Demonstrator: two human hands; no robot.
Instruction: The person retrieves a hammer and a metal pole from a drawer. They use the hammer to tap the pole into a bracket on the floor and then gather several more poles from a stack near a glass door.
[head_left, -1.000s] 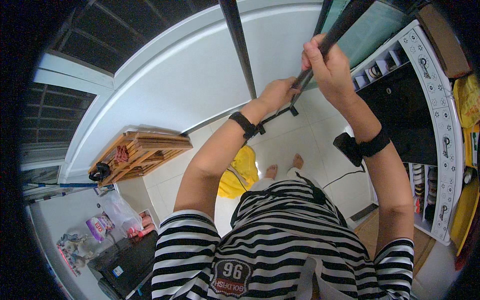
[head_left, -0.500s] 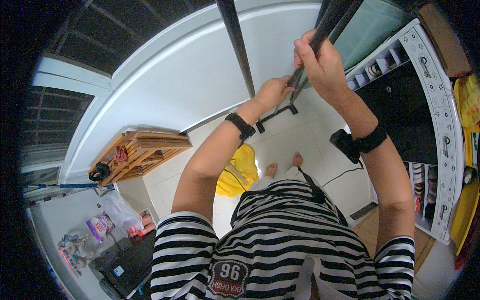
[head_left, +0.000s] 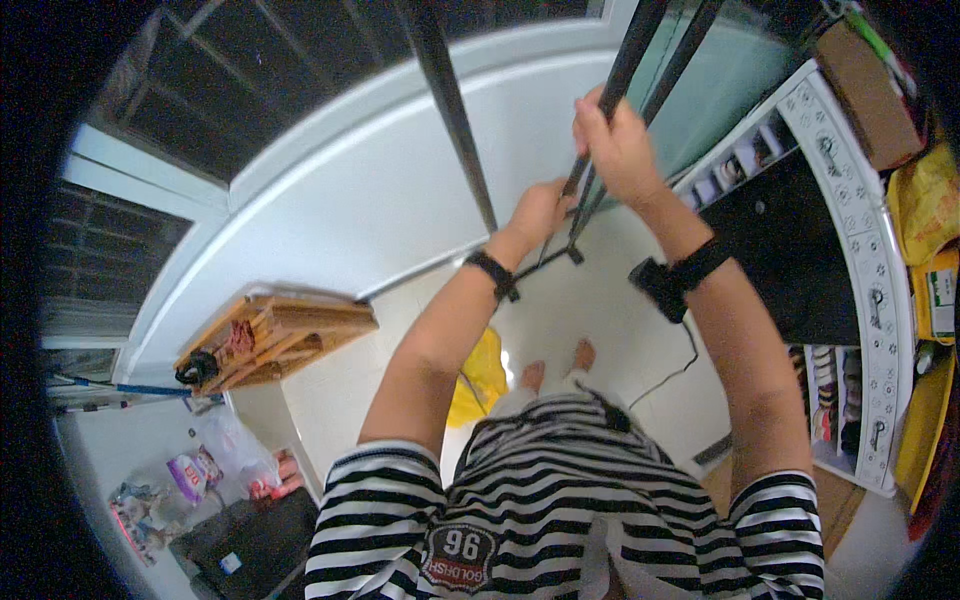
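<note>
A tall black metal rack (head_left: 452,110) with upright poles stands in front of me, its foot bar on the floor. My right hand (head_left: 620,148) is wrapped round one black pole (head_left: 628,60) on the rack's right side. Lower on this same pole, my left hand (head_left: 543,210) is closed, its fingertips partly hidden. A second pole (head_left: 683,60) runs close beside the gripped one. Each wrist wears a black band; a small black device (head_left: 660,288) with a cable hangs at the right one.
On the right stands a white patterned cabinet (head_left: 870,250) with open compartments. A wooden slatted rack (head_left: 300,320) leans by the left wall. Yellow cloth (head_left: 482,385) lies near my feet. A black case (head_left: 240,540) and plastic bags (head_left: 235,450) sit at lower left.
Both hands keep hold of the pole and sit slightly lower and further left in view. The rack's poles have shifted left, and the whole view has shifted somewhat too.
</note>
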